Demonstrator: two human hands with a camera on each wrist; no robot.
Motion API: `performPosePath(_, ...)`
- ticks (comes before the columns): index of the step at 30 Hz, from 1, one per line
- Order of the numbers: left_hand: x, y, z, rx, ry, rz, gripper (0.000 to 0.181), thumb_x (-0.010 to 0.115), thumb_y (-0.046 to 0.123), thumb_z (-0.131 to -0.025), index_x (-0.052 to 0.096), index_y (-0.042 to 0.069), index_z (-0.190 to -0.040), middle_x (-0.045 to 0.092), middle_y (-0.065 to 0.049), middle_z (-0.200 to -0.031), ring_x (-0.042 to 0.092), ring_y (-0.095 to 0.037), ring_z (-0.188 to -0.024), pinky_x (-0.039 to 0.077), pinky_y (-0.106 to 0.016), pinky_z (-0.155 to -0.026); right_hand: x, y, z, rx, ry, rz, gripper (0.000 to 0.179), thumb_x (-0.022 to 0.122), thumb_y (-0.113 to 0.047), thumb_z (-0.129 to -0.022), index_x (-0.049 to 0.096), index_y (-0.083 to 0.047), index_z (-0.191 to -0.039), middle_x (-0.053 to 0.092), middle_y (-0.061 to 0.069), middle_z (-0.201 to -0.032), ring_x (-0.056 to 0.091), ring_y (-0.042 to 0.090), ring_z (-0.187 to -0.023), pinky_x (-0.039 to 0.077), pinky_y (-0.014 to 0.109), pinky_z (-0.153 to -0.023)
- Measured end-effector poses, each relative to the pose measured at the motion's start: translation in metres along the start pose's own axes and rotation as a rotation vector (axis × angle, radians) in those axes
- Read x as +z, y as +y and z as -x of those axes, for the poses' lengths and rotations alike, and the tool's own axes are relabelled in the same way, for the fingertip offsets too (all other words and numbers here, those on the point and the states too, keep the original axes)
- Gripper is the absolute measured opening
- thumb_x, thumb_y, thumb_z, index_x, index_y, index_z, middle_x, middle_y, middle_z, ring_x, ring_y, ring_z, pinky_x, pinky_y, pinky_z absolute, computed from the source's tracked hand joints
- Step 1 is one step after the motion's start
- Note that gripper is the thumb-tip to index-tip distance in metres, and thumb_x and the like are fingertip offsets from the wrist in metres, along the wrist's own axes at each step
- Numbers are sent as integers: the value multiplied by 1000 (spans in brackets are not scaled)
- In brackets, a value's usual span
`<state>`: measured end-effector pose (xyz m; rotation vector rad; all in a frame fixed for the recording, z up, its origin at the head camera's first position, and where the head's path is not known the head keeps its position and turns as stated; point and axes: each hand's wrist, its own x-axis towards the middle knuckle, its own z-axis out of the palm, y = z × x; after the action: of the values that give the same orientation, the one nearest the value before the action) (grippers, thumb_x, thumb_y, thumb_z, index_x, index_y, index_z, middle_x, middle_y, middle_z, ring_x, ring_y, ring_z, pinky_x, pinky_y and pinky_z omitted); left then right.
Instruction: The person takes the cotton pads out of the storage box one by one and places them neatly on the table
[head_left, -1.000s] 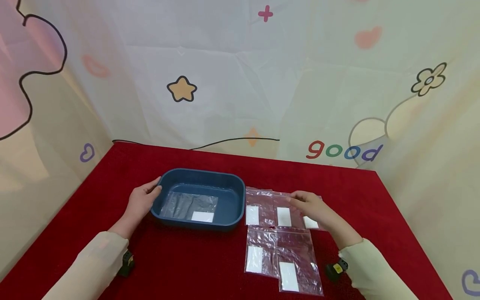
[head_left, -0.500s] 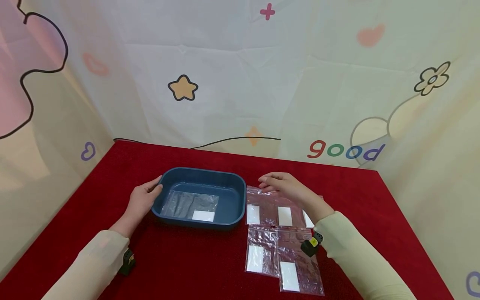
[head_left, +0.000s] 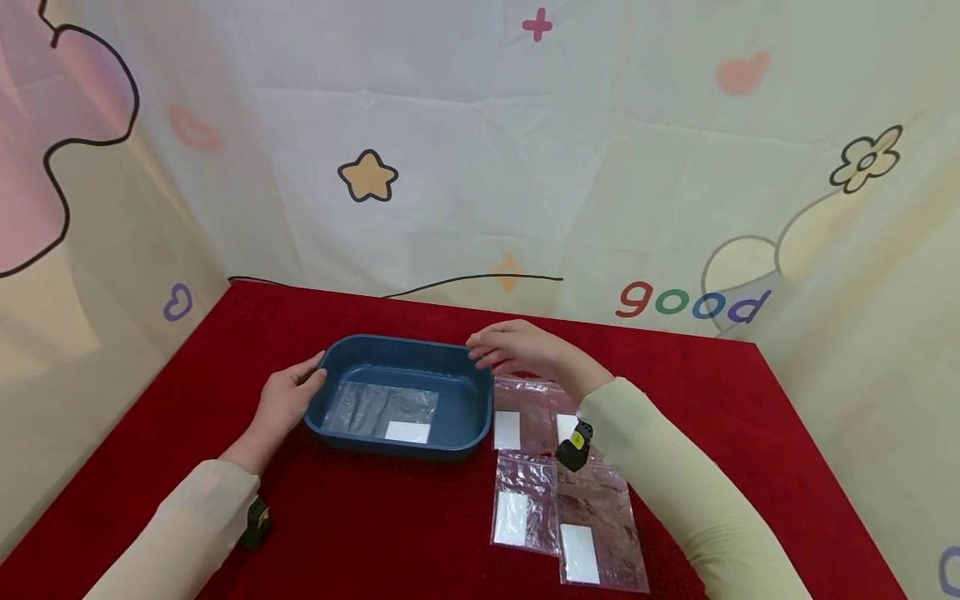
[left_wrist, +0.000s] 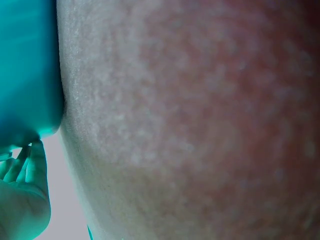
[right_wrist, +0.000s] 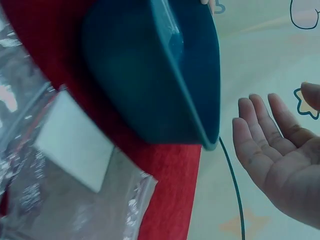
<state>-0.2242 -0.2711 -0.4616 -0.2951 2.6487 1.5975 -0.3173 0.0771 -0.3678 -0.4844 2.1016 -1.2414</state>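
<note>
A dark blue plastic basin (head_left: 420, 452) stands on the red cloth. One clear zip bag (head_left: 360, 408) with a white label lies flat inside it. My left hand (head_left: 279, 404) holds the basin's left end, thumb and fingers at the rim; in the left wrist view that hand (left_wrist: 25, 195) touches the wall with its fingers. Near the far right corner is my right hand (head_left: 525, 348), which overlaps the rim in the head view. Seen from the right wrist, this hand (right_wrist: 280, 160) has loose, spread fingers, holds nothing and is apart from the basin.
Several more clear zip bags (head_left: 611, 521) with white labels lie to the right of the basin, partly under my right forearm. The red cloth (head_left: 360, 533) reaches back to a printed curtain (head_left: 465, 200) with a star and the word "good".
My right hand has moved left from above the bags to the basin's far right corner. The left hand, the basin and the bags stay where they were.
</note>
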Motion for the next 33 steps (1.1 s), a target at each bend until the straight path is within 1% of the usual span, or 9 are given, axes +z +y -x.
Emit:
performPosePath(4,-1,1,0,0,1,-9,54,47,21,-109,33,7,-159,34,-21,-164,31,-41,-154,36,-55,-123,3,-10,-14,25,-38,-4,49,50,-31,-107,55,0,-145,57,25,-147,58,42,-134,55,41,-109)
performPosePath(10,-1,0,0,1,3,-8,53,47,20,-109,33,6,-158,36,-21,-163,33,-41,-153,36,-55,-122,11,-19,-35,61,-108,30,51,52,-32,-106,54,1,-145,59,23,-146,60,39,-135,51,45,-114)
performPosePath(15,0,1,0,3,-1,-4,54,47,21,-109,32,7,-159,35,-21,-164,33,-41,-154,37,-55,-122,20,-26,-50,87,-168,53,52,52,-34,-106,53,0,-146,60,21,-147,60,37,-135,50,44,-115)
performPosePath(22,-1,2,0,12,-2,-20,54,47,22,-109,33,6,-158,35,-22,-163,33,-42,-153,37,-56,-122,29,-34,-68,105,-211,74,52,51,-34,-106,54,-1,-146,60,19,-147,59,35,-136,46,47,-118)
performPosePath(26,-1,2,0,14,7,-28,53,48,22,-109,34,6,-158,37,-22,-162,35,-41,-152,38,-55,-122,33,-35,-78,118,-235,85,52,51,-35,-106,54,-2,-146,61,17,-147,59,34,-137,46,46,-118)
performPosePath(33,-1,1,0,14,9,-26,54,48,22,-109,34,6,-158,37,-22,-162,35,-42,-152,38,-56,-122,46,-36,-92,203,-321,96,49,49,-29,-107,51,-4,-150,57,17,-151,55,33,-141,42,46,-121)
